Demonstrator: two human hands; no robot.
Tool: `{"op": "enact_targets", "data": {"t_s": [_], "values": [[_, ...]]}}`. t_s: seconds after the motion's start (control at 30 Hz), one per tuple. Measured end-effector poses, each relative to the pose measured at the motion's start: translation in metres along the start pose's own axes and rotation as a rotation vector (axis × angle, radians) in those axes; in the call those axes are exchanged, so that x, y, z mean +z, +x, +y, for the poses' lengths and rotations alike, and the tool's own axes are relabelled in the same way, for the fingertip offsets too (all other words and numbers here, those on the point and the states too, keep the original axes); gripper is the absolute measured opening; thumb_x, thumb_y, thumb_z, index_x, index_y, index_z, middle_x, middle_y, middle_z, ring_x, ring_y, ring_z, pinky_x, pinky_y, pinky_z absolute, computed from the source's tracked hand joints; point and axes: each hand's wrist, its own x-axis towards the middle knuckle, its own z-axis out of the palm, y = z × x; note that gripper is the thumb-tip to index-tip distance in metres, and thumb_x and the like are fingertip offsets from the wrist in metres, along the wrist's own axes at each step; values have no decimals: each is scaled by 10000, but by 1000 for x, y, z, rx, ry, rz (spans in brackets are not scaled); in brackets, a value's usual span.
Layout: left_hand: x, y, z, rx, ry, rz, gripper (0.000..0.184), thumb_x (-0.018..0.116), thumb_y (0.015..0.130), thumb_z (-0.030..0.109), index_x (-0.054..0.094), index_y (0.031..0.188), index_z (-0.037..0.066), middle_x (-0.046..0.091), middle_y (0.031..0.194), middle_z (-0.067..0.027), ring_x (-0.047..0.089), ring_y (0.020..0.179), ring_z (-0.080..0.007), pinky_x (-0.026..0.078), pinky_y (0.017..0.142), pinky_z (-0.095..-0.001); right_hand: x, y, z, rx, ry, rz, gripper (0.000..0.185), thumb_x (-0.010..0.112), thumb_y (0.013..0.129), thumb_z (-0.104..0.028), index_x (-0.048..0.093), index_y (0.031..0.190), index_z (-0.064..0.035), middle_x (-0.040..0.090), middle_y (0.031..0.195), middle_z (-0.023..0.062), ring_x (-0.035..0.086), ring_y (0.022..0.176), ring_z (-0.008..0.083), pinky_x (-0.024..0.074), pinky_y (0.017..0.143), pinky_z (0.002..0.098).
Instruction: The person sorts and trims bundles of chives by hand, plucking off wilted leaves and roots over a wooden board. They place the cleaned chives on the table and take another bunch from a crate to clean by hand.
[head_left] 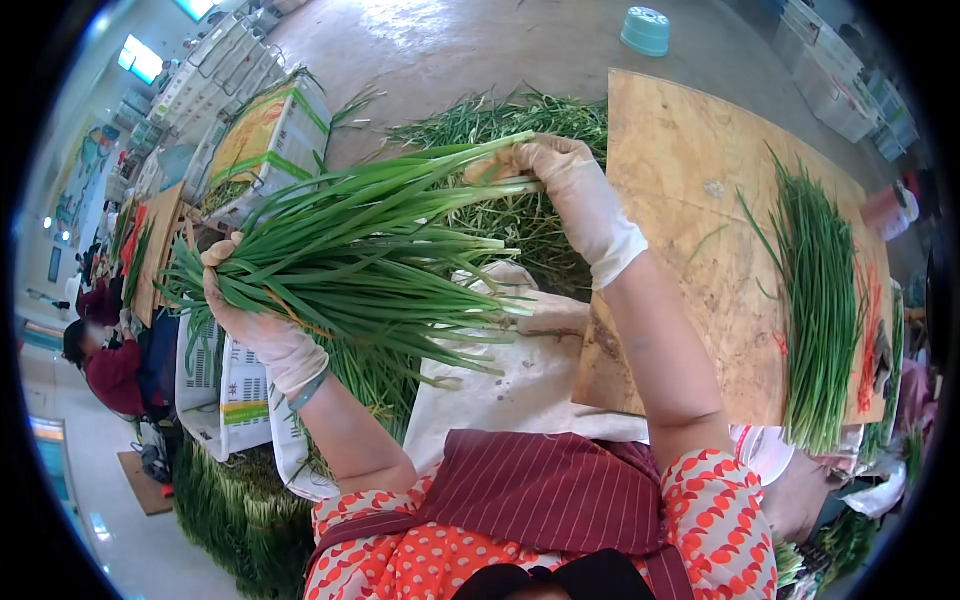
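Note:
A loose bunch of green garlic chives (pixel 365 255) hangs in the air between my gloved hands. My left hand (pixel 262 335) is closed around the leafy end at the left. At the upper right, my right hand (pixel 580 195) pinches the pale stem ends of some of the chives; the other stems fan out below it, free of that hand. The right fingertips are partly hidden by the glove's angle. To the right, a long pile of chives (pixel 815 300) lies on a wooden board (pixel 680 170), with red ties (pixel 868 340) beside it.
Scattered chive leaves (pixel 540 225) are heaped on the floor ahead. A white crate (pixel 235 385) and a packed box (pixel 270 140) stand on the left, with more chives (pixel 245 510) below. A blue-green basin (pixel 645 32) sits farther off. Another person (pixel 115 375) is at far left.

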Motion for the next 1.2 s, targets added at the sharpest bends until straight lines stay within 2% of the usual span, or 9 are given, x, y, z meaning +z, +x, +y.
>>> {"op": "enact_targets", "data": {"t_s": [0.2, 0.37, 0.47, 0.67, 0.8, 0.87, 0.97, 1.1, 1.2], "values": [[2, -4, 7, -46, -7, -124, 242, 413, 896, 208, 588, 983, 65, 596, 1002, -56, 505, 1067, -239, 363, 980, -469, -39, 1, 0, -5, 137, 338, 287, 429, 894, -231, 658, 813, -78, 613, 726, 57, 555, 686, 126, 439, 711, 291], [-5, -9, 14, 334, 473, 193, 184, 433, 863, 150, 565, 959, 65, 587, 969, -55, 522, 999, -202, 373, 953, -427, -95, 18, -1, -179, 514, 677, 293, 470, 908, -322, 618, 925, -70, 628, 800, 62, 598, 818, 147, 431, 856, 301], [-8, -8, 25, 208, 201, 114, 139, 439, 845, 127, 542, 920, 73, 572, 930, -48, 529, 953, -190, 373, 942, -408, -89, 13, 19, 78, -478, 342, 377, 622, 851, -327, 606, 1133, -77, 648, 1058, 70, 558, 1058, 162, 403, 945, 303], [9, -12, 19, 20, 13, 8, 140, 450, 847, 133, 543, 933, 72, 580, 947, -32, 540, 949, -187, 384, 939, -384, -14, -11, 27, 158, -195, -338, 385, 688, 801, -250, 620, 1150, -103, 648, 1094, 56, 594, 983, 134, 452, 881, 267], [-3, -7, 18, 121, 218, 4, 192, 447, 871, 157, 560, 992, 58, 599, 1024, -53, 561, 965, -199, 411, 941, -388, 29, -14, 42, -70, -424, -291, 385, 693, 788, -225, 617, 1144, -101, 657, 1034, 122, 632, 925, 184, 478, 818, 282], [-7, -7, 13, 369, 766, 111, 414, 454, 896, 391, 468, 1126, 47, 534, 1157, -65, 484, 1074, -171, 311, 1005, -331, 39, -14, 42, -11, -693, -202, 306, 664, 818, -130, 635, 1122, -108, 674, 995, 88, 608, 830, 79, 485, 767, 244], [-2, -10, 10, 430, 992, 68, 402, 464, 892, 375, 453, 1127, 49, 535, 1131, -63, 488, 1049, -175, 322, 990, -310, 39, -18, 52, -38, -440, -131, 255, 647, 839, -135, 649, 1081, -54, 689, 906, 59, 602, 755, 81, 485, 736, 250], [-9, -4, 16, 324, 682, -10, 351, 462, 897, 339, 478, 1109, 60, 535, 1133, -68, 487, 1058, -195, 309, 1006, -348, 44, -21, 57, -70, -251, -15, 254, 632, 860, -169, 649, 1050, -2, 680, 885, 52, 586, 774, 77, 469, 738, 246], [7, -5, 12, -121, 7, -263, 269, 432, 909, 281, 529, 1055, 77, 538, 1126, -69, 490, 1059, -211, 311, 1006, -407, 44, -24, 30, 72, 152, 150, 254, 601, 885, -221, 666, 979, 6, 670, 889, 55, 557, 815, 73, 425, 783, 224]]}}
